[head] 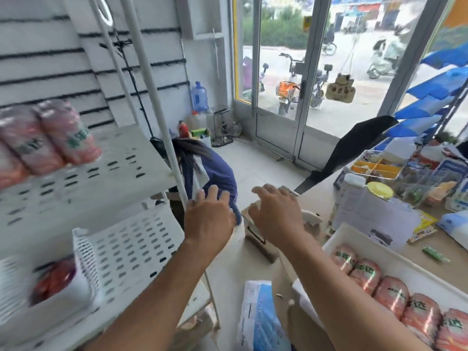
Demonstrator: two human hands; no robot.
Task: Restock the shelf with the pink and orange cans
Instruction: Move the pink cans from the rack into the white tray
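Reaching forward side by side, the left hand and the right hand hold nothing, their fingers loosely spread and slightly bent. The left hand is close beside the slanting white post of the shelf; whether it touches the post is unclear. Behind that post a crouching person in a blue top fills the floor space between shelf and counter. The right hand hovers over a tan box at the counter's edge, too blurred to tell more. Some pink and orange cans lie on the perforated upper shelf at far left; a second row of cans lies in a white tray at lower right. A white basket sits on the lower shelf, and a blue and white bag lies below the forearms. The counter carries papers, a yellow-lidded jar and clear bins. Beyond are pale floor tiles, a blue water jug, a glass door and parked scooters outside.
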